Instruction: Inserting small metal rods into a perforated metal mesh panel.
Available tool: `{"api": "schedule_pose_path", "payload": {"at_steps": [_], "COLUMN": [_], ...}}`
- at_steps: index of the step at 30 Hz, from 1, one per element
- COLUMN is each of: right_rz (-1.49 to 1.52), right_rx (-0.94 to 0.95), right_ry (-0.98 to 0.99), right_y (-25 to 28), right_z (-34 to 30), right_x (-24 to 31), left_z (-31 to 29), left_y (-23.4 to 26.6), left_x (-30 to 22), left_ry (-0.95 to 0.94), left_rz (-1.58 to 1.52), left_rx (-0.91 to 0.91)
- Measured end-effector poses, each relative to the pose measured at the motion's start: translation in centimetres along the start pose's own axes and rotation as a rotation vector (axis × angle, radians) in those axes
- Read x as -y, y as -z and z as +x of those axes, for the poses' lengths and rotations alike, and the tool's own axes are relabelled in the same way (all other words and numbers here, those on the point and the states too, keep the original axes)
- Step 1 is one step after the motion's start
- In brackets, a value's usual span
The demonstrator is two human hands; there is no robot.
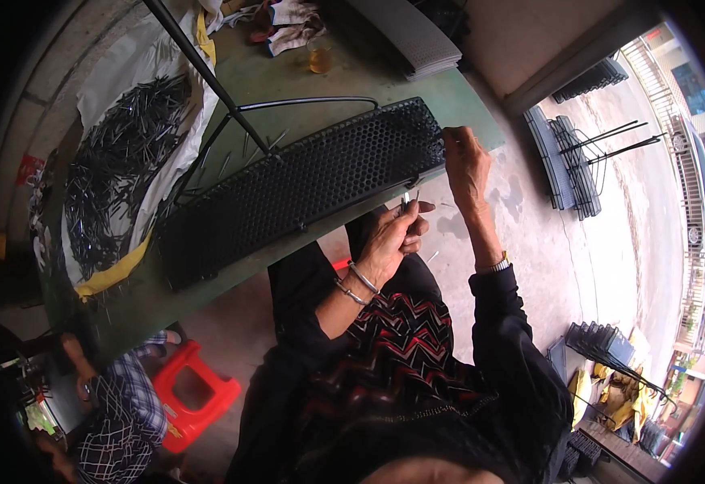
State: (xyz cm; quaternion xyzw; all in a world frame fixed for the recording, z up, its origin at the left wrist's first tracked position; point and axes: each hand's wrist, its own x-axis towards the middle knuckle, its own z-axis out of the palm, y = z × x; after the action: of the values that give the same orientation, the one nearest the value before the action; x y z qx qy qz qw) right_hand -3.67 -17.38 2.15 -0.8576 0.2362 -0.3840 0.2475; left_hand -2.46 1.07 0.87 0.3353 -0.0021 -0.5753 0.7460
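Note:
A long black perforated metal panel (288, 185) with a rod frame lies across the table, slanting up to the right. At its right end my right hand (467, 165) is closed, fingertips pinched at the panel's corner; what they hold, if anything, is hidden. My left hand (393, 242) is just below the panel's near edge, its fingers curled around one or more slim metal pieces (405, 198) whose tips stick up past the thumb. Black rods (231, 101) rise from the panel's far side. A few loose thin strips (247, 145) lie behind it.
An open white sack (136, 64) full of dark thin strips (118, 153) stands at the left. The green table (352, 60) also bears a glass of amber drink (319, 59), gloves (292, 24) and stacked perforated sheets (409, 36). A red stool (199, 403) and another person (122, 427) are at lower left.

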Motion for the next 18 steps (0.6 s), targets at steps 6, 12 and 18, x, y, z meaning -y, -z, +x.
{"api": "schedule_pose_path", "payload": {"at_steps": [6,12,18], "right_rz": [-0.233,0.202,0.578], "right_rx": [0.059,0.609,0.97], "right_ry": [0.072,-0.202,-0.472], "right_y": [0.4,4.1,5.9], "right_z": [-0.7,-1.5,-1.9], "right_x": [1.1,3.5,3.7], "left_z": [0.1,0.3,0.0], "left_y": [-0.3,0.1,-0.4], "left_x": [-0.2,0.0,-0.3], "left_ry": [-0.004,0.007,0.066], "left_rz": [0.0,0.03,0.147], "left_rx": [0.015,0.04,0.108]}}
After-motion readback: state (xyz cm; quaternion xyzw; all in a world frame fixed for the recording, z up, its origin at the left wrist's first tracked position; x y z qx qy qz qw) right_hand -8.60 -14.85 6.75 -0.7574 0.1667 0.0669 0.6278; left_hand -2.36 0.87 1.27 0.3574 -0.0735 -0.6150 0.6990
